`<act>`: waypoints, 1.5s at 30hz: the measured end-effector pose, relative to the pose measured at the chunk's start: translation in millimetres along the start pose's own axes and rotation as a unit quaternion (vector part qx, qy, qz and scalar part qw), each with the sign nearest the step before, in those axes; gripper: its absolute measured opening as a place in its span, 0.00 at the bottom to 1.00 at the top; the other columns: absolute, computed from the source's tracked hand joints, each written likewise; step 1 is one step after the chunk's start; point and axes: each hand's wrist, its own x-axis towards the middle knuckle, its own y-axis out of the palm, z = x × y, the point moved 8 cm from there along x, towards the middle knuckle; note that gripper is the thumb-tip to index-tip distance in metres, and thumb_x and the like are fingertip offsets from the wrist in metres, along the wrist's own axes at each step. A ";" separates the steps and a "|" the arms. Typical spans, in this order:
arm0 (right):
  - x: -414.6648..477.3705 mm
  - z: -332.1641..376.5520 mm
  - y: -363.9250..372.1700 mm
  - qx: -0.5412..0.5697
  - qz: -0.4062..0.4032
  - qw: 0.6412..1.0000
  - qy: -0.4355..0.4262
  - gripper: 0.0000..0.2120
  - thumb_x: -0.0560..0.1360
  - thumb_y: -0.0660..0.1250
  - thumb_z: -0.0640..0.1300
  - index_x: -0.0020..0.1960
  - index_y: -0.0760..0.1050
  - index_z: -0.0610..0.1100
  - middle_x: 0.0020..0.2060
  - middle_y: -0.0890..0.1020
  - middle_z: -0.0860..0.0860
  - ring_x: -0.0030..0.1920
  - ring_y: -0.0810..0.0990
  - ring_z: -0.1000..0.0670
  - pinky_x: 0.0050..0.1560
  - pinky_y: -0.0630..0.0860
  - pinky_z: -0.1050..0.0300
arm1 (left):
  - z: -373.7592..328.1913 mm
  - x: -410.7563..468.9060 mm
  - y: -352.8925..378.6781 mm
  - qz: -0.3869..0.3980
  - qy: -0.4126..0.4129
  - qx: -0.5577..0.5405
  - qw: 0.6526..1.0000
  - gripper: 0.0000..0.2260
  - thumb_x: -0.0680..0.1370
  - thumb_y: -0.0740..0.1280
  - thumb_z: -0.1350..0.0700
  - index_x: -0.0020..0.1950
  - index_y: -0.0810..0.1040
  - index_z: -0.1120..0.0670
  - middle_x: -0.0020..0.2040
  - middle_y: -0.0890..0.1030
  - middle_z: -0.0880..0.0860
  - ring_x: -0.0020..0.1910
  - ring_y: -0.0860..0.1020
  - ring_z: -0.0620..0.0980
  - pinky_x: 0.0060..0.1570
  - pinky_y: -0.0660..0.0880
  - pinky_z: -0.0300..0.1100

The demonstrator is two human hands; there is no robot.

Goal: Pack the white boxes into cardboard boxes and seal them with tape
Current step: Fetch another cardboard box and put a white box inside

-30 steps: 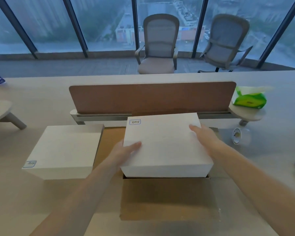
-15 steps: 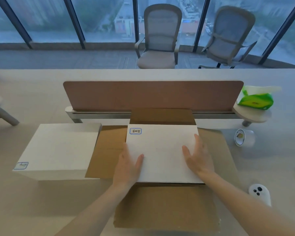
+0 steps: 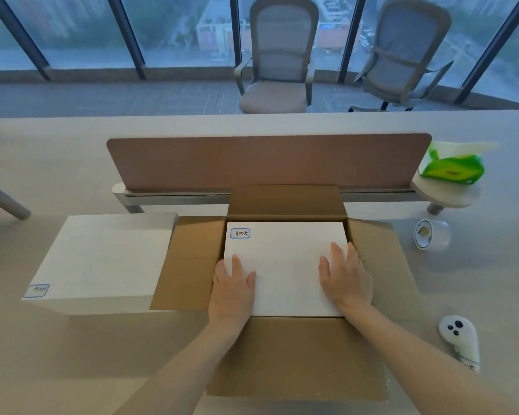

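A white box (image 3: 285, 259) with a blue-framed label sits down inside an open cardboard box (image 3: 294, 357) whose four flaps lie spread outward. My left hand (image 3: 232, 287) presses flat on the white box's near left corner. My right hand (image 3: 345, 277) lies flat on its right side, fingers straight. A second white box (image 3: 102, 259) with its own label rests on the table to the left, partly on the left flap. A roll of clear tape (image 3: 430, 234) stands to the right of the cardboard box.
A brown desk divider (image 3: 267, 163) runs behind the cardboard box. A green tissue pack (image 3: 451, 166) sits on a small round shelf at the right. A white controller (image 3: 460, 336) lies near the right front. Two office chairs stand beyond the table.
The white box went down from above the cardboard box into it. Both hands shifted from its sides to lying flat on its top.
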 end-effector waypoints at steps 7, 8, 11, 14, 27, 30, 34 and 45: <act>2.9 13.8 0.2 -0.079 0.037 0.996 -0.029 0.23 0.82 0.51 0.56 0.69 0.67 0.43 0.73 0.64 0.35 0.65 0.72 0.37 0.51 0.77 0.46 | -18.0 8.5 -10.4 0.036 0.007 0.184 0.982 0.26 0.84 0.51 0.44 0.78 0.58 0.56 0.79 0.46 0.63 0.77 0.53 0.63 0.75 0.53 0.53; 7.2 18.3 -3.6 -0.116 0.055 0.991 -0.027 0.25 0.82 0.49 0.57 0.70 0.67 0.42 0.72 0.65 0.35 0.64 0.72 0.38 0.55 0.75 0.47 | -24.7 11.4 -15.7 0.035 0.025 0.205 0.978 0.25 0.83 0.52 0.43 0.77 0.62 0.54 0.79 0.44 0.60 0.78 0.47 0.64 0.75 0.46 0.57; 22.6 39.6 -25.7 -0.203 0.084 0.973 -0.074 0.26 0.83 0.45 0.59 0.54 0.77 0.44 0.58 0.79 0.42 0.53 0.76 0.43 0.50 0.72 0.50 | -24.8 28.1 -33.6 0.054 0.003 0.146 0.988 0.30 0.80 0.54 0.35 0.77 0.61 0.51 0.78 0.50 0.58 0.77 0.49 0.64 0.74 0.50 0.57; 40.5 31.8 -36.4 -0.141 0.129 0.979 -0.071 0.23 0.83 0.47 0.56 0.56 0.75 0.44 0.56 0.77 0.46 0.53 0.75 0.44 0.51 0.76 0.48 | 7.4 51.5 -54.8 0.052 -0.098 0.043 0.993 0.34 0.79 0.56 0.33 0.76 0.63 0.56 0.79 0.53 0.62 0.75 0.56 0.66 0.73 0.56 0.58; 53.2 -106.6 -32.8 0.027 0.161 0.969 0.184 0.45 0.74 0.47 0.72 0.76 0.60 0.38 0.71 0.68 0.38 0.67 0.71 0.36 0.67 0.69 0.40 | 92.7 90.0 -87.5 0.059 -0.228 0.000 0.972 0.28 0.80 0.58 0.40 0.73 0.68 0.57 0.70 0.70 0.61 0.70 0.66 0.61 0.67 0.66 0.55; 56.0 -108.9 -51.9 0.116 0.147 0.960 0.210 0.37 0.80 0.48 0.65 0.72 0.66 0.34 0.70 0.70 0.36 0.69 0.69 0.36 0.69 0.66 0.43 | 93.2 89.9 -109.4 0.029 -0.199 -0.036 0.979 0.31 0.80 0.58 0.38 0.73 0.69 0.60 0.69 0.72 0.62 0.68 0.70 0.64 0.67 0.69 0.55; 66.3 -108.6 -101.9 0.092 0.094 0.969 0.211 0.29 0.83 0.49 0.56 0.70 0.69 0.34 0.68 0.73 0.37 0.68 0.70 0.38 0.68 0.65 0.47 | 91.5 89.0 -143.1 -0.015 -0.112 -0.199 0.973 0.20 0.81 0.61 0.44 0.52 0.82 0.60 0.52 0.82 0.61 0.51 0.79 0.60 0.53 0.79 0.53; 34.6 -5.3 -81.5 0.440 0.262 0.844 0.160 0.24 0.81 0.55 0.61 0.56 0.76 0.41 0.50 0.84 0.42 0.49 0.85 0.43 0.52 0.80 0.48 | 2.9 31.7 -78.0 0.237 -0.016 -0.419 0.876 0.22 0.83 0.55 0.38 0.56 0.80 0.53 0.47 0.80 0.53 0.46 0.79 0.52 0.54 0.78 0.51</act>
